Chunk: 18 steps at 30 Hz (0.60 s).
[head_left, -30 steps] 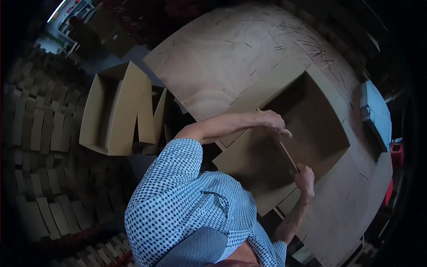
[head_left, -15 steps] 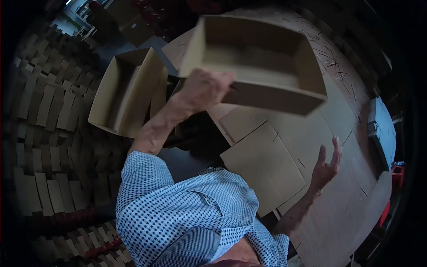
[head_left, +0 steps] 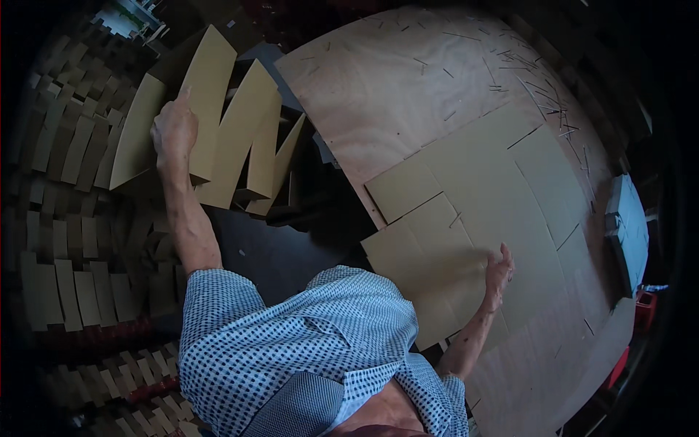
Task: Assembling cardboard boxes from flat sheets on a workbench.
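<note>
At the left, my left hand (head_left: 175,131) is closed at the near end of an open cardboard box (head_left: 207,95), its index finger lying along the box. This box stands tilted beside other brown cardboard boxes (head_left: 247,131), which lean against one another. My right hand (head_left: 499,273) is over the flat cardboard sheet (head_left: 502,182) on the table, fingers slightly bent and apart, holding nothing. Whether it touches the sheet I cannot tell. Creases and slots run across the sheet.
A wooden table (head_left: 378,73) reaches to the far right, with scattered thin dark sticks (head_left: 546,102) on its far side. A pale stack (head_left: 626,226) stands at the right edge. Many stacked cardboard pieces (head_left: 65,160) fill the left side. Something red (head_left: 644,309) is below the table's right edge.
My left hand has carried the open box from over the table to the left, beside the other boxes. My right hand has moved left and nearer, over the flat cardboard.
</note>
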Tool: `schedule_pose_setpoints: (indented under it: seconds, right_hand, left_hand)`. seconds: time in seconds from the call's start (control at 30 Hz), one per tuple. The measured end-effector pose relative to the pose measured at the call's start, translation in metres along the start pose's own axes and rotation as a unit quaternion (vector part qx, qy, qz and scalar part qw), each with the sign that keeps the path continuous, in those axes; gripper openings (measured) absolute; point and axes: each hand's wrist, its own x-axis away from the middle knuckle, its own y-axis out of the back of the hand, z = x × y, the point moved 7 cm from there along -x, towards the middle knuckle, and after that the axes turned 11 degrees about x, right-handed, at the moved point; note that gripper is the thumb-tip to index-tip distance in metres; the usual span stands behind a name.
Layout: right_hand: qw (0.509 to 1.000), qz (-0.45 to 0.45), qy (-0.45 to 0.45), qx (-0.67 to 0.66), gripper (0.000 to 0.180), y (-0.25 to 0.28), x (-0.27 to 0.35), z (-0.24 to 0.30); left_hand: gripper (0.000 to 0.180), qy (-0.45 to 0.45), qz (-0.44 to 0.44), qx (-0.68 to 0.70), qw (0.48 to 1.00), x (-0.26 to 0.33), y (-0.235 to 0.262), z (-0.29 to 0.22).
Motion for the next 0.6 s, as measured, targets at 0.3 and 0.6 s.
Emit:
schedule_pose_setpoints:
  seconds: [0.3,0.6]
  right_hand:
    - [0.925,-0.065,-0.357,0.11,0.086,0.031,0.076,-0.155]
    - [0.896,-0.029,-0.442,0.037,0.073,0.072,0.069,-0.179]
  left_hand:
    - [0.035,-0.209,-0.135,0.269,0.93,0.043,-0.006,-0.114]
    - [0.053,-0.336,0.323,0.32,0.825,0.13,-0.323,-0.416]
